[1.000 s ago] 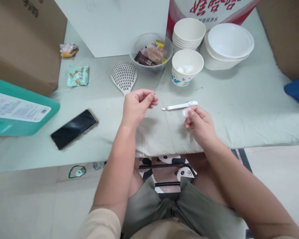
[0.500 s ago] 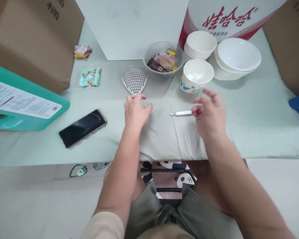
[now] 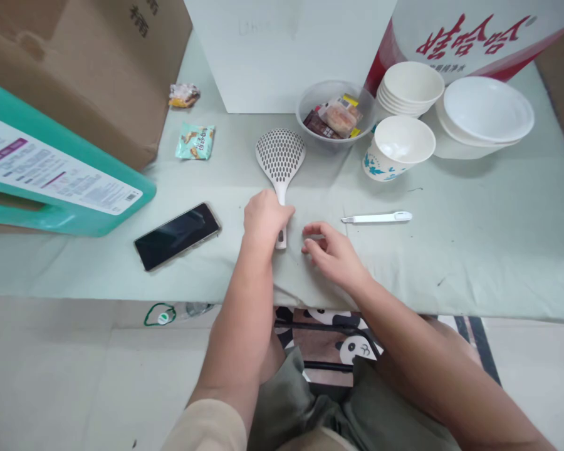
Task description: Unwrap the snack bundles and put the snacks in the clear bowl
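Observation:
A light grey skimmer [image 3: 281,156] lies on the cloth with its perforated head pointing away from me. My left hand [image 3: 266,216] is closed around its handle, with the thumb on the right side and the handle's end showing below. My right hand [image 3: 331,250] hovers just right of that end, fingers apart and loosely curled, holding nothing. Beyond my right hand, a white craft knife [image 3: 378,218] with a small blade at its left end rests on the cloth. A paper cup [image 3: 380,160] with blue leaf prints stands behind the knife.
A clear bowl of wrapped snacks [image 3: 326,145] stands behind the skimmer, beside stacked paper cups [image 3: 408,84] and white bowls [image 3: 489,113]. On the left are a phone [image 3: 178,237], snack packets [image 3: 195,141], a green jug [image 3: 122,222] and a cardboard box [image 3: 89,75].
My right hand has let go of the craft knife, now lying on the cloth, and moved left toward the skimmer. My left hand has moved down onto the skimmer's handle and closed around it.

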`<state>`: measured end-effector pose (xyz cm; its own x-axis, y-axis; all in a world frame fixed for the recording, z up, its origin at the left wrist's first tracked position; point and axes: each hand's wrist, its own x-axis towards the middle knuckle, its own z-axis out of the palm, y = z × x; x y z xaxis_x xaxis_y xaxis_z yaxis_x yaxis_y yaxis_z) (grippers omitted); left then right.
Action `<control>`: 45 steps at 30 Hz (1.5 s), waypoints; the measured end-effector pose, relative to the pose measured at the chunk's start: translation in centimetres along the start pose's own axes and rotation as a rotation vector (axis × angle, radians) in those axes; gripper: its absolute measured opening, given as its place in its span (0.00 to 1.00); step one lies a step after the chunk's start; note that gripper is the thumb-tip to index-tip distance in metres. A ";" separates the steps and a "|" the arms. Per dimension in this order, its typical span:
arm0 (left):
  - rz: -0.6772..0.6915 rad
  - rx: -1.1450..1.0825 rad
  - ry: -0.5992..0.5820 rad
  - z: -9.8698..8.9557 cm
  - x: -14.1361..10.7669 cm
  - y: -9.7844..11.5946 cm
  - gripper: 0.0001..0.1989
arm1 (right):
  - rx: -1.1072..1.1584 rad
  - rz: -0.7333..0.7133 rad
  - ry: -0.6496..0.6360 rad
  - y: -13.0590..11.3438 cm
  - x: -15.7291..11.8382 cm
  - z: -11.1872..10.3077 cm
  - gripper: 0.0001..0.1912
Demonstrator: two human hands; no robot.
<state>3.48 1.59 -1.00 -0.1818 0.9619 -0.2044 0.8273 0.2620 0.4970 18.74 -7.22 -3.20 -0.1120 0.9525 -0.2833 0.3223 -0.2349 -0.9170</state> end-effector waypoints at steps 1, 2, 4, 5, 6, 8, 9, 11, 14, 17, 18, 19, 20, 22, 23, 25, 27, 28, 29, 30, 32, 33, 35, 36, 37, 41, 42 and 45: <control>0.004 -0.006 -0.003 -0.1 0.0 -0.2 0.14 | -0.048 0.008 -0.008 -0.5 0.2 0.5 0.15; 0.006 -0.013 -0.005 -0.2 0.0 -0.4 0.13 | -0.089 0.015 -0.018 -1.1 0.4 1.1 0.18; -0.002 -0.034 -0.026 -0.5 0.0 -0.7 0.11 | -0.140 0.026 -0.038 -2.3 0.8 2.1 0.21; -0.002 -0.045 -0.044 -0.6 0.0 -0.9 0.11 | -0.158 0.031 -0.055 -2.8 1.0 2.6 0.21; 0.003 -0.057 -0.058 -0.7 0.0 -1.1 0.10 | -0.177 0.036 -0.069 -3.3 1.1 3.1 0.21; 0.012 -0.093 -0.063 -0.9 0.0 -1.5 0.10 | -0.220 0.049 -0.074 -4.0 1.4 4.1 0.19; 0.020 -0.124 -0.056 -0.9 0.0 -1.7 0.10 | -0.258 0.061 -0.061 -4.4 1.5 4.7 0.17; 0.040 -0.194 -0.040 -0.7 0.1 -2.2 0.11 | -0.394 0.094 0.003 -5.0 1.7 5.7 0.14; 0.069 -0.237 -0.042 -0.4 0.3 -3.0 0.11 | -0.655 0.123 0.074 -5.7 1.9 7.0 0.13; 0.118 -0.283 -0.042 -0.3 0.4 -3.8 0.14 | -0.770 0.051 0.057 -5.9 2.3 7.8 0.13; 0.136 -0.313 -0.038 -0.3 0.3 -4.1 0.15 | -0.777 0.021 0.059 -5.9 2.5 7.8 0.12; 0.145 -0.343 -0.030 -0.4 0.2 -4.3 0.15 | -0.766 0.004 0.075 -5.7 2.7 7.7 0.11; 0.140 -0.368 -0.020 -0.5 0.1 -4.4 0.15 | -0.729 0.002 0.098 -5.5 2.8 7.5 0.10; 0.108 -0.414 -0.003 -1.0 -0.3 -4.6 0.13 | -0.557 0.036 0.113 -4.9 2.8 7.0 0.08; 0.093 -0.440 0.000 -1.3 -0.6 -4.5 0.12 | -0.427 0.054 0.093 -4.6 2.6 6.8 0.08; 0.079 -0.510 -0.006 -2.0 -1.1 -4.4 0.09 | -0.166 0.061 0.025 -4.1 1.8 6.6 0.05; 0.080 -0.623 -0.027 -3.0 -1.5 -4.2 0.07 | -0.015 0.034 -0.009 -3.9 0.8 6.8 0.03; 0.087 -0.702 -0.017 -3.5 -1.7 -4.2 0.06 | 0.008 0.017 -0.006 -4.1 0.4 6.9 0.03; 0.080 -0.782 0.004 -4.0 -1.8 -4.2 0.05 | 0.009 0.004 -0.004 -4.3 0.1 7.2 0.05; 0.062 -0.855 0.040 -4.5 -1.8 -4.3 0.06 | 0.007 -0.008 -0.009 -4.7 0.1 7.5 0.06; 0.015 -0.969 0.141 -5.3 -1.6 -4.6 0.09 | 0.005 -0.041 -0.042 -5.8 0.8 8.1 0.10; -0.008 -1.020 0.171 -5.5 -1.4 -4.8 0.09 | -0.001 -0.068 -0.061 -6.4 1.5 8.4 0.12; -0.076 -1.116 0.196 -5.7 -0.8 -5.3 0.10 | -0.037 -0.149 -0.095 -7.7 3.5 9.0 0.13; -0.119 -1.163 0.189 -5.7 -0.4 -5.5 0.11 | -0.057 -0.192 -0.112 -8.2 4.6 9.4 0.12; -0.167 -1.213 0.183 -5.6 -0.1 -5.6 0.11 | -0.070 -0.226 -0.130 -8.7 5.8 9.7 0.12; -0.328 -1.419 0.185 -5.7 1.1 -5.4 0.12 | -0.056 -0.228 -0.173 -9.9 9.9 10.9 0.13; -0.353 -1.455 0.185 -5.8 1.3 -5.2 0.14 | -0.063 -0.225 -0.169 -10.1 10.8 11.2 0.13; -0.364 -1.582 0.156 -6.2 1.8 -4.6 0.19 | -0.125 -0.265 -0.144 -11.1 13.4 12.1 0.11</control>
<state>-3.90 2.59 1.57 -0.3649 0.8072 -0.4640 -0.5906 0.1846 0.7856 2.30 5.82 -0.24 -0.3367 0.9378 -0.0847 0.3763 0.0515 -0.9251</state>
